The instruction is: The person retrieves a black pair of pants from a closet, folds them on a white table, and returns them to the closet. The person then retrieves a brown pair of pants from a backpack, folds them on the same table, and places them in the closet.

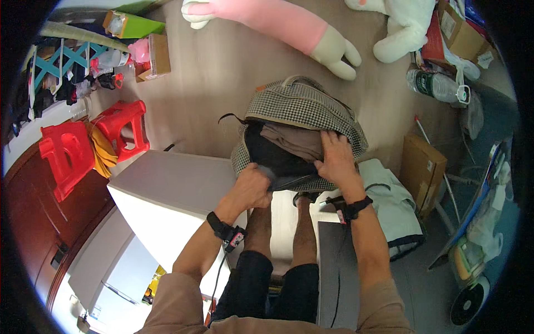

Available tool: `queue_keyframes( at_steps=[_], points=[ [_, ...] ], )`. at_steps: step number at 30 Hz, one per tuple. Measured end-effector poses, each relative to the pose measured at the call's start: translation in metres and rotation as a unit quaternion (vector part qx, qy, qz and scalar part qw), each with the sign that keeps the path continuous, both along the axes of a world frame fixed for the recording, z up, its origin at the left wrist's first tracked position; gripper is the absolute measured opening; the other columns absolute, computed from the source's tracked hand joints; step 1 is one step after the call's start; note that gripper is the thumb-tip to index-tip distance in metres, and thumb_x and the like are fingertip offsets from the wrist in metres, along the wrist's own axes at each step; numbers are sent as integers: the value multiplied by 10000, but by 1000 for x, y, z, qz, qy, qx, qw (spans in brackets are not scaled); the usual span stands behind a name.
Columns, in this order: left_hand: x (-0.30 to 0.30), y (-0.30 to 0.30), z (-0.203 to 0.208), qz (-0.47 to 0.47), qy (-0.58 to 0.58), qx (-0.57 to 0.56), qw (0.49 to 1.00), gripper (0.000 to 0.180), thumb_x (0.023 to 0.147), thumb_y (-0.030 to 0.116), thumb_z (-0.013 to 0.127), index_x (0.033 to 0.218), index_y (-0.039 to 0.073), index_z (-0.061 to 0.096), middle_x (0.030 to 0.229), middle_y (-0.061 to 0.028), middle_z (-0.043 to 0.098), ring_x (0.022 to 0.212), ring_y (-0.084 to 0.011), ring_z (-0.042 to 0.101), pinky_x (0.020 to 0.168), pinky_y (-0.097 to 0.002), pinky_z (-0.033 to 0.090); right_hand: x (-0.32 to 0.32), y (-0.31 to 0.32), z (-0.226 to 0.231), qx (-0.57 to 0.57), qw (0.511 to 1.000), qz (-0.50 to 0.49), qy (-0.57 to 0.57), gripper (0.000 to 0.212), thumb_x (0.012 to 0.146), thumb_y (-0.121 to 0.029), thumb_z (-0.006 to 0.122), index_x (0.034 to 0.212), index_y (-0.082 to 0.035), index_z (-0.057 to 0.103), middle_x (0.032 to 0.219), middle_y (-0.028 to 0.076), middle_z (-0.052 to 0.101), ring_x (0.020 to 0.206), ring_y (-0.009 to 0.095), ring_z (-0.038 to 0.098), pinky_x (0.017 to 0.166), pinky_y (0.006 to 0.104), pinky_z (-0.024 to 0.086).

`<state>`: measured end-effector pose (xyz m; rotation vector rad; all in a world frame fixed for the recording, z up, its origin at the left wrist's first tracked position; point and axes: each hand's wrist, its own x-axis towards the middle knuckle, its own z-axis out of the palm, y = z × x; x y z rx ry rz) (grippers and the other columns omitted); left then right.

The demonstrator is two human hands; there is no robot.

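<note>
A black-and-white checked backpack lies on the floor in front of my legs, its main compartment unzipped and its black lining showing. Inside it is a folded brown garment, partly covered by the bag's upper side. My left hand is closed on the near left edge of the bag's opening. At the right side of the opening, my right hand lies with its fingers stretched over the garment and the bag's rim. Its fingertips touch the cloth, and the hand does not grip it.
A pale box-shaped piece of furniture stands left of the bag. A whitish bag and a cardboard box are at the right. Red plastic stools stand far left. A long pink plush toy lies beyond the backpack, and a clear bottle at the far right.
</note>
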<state>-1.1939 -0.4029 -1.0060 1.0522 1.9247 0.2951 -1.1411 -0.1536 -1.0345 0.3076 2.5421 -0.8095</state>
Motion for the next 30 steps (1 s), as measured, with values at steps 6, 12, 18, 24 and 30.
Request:
queue_keyframes(
  at_steps=[6,12,18,24,30],
  points=[
    [8,-1,-4,29,45,21,998,329,614,285,652,730,-23,652,795,-211,628,849,-346,612,947,-440,397,-18,-22,-25,65,990,116,50,728,566,-184,793,1172,20,447,1109,205,507,1028,362,495,887,440,431],
    [16,6,-12,66,37,17,997,305,633,257,657,744,-28,652,875,-203,631,917,-336,596,974,-455,376,-45,-10,-71,17,992,97,75,548,613,-65,680,1114,14,474,939,247,584,895,433,593,791,454,493],
    [30,1,-10,167,54,43,984,435,643,233,660,990,-26,614,1031,-238,595,1026,-363,549,1005,-466,355,-56,0,-40,-90,994,-32,43,286,662,13,532,942,1,587,913,257,622,885,442,589,774,472,476],
    [40,15,31,460,-112,104,875,672,638,143,636,1264,-9,444,1204,-219,544,1136,-384,502,1004,-434,365,-5,-37,75,-299,929,-205,77,369,639,33,660,1001,-3,598,896,120,659,839,249,635,756,326,491],
    [39,-2,155,607,-311,262,683,887,713,194,637,1460,38,184,1434,-200,333,1331,-305,325,1056,-398,322,35,-68,188,-476,729,-492,-2,428,630,-18,693,1039,23,575,830,74,611,774,200,605,741,335,511]
  ],
)
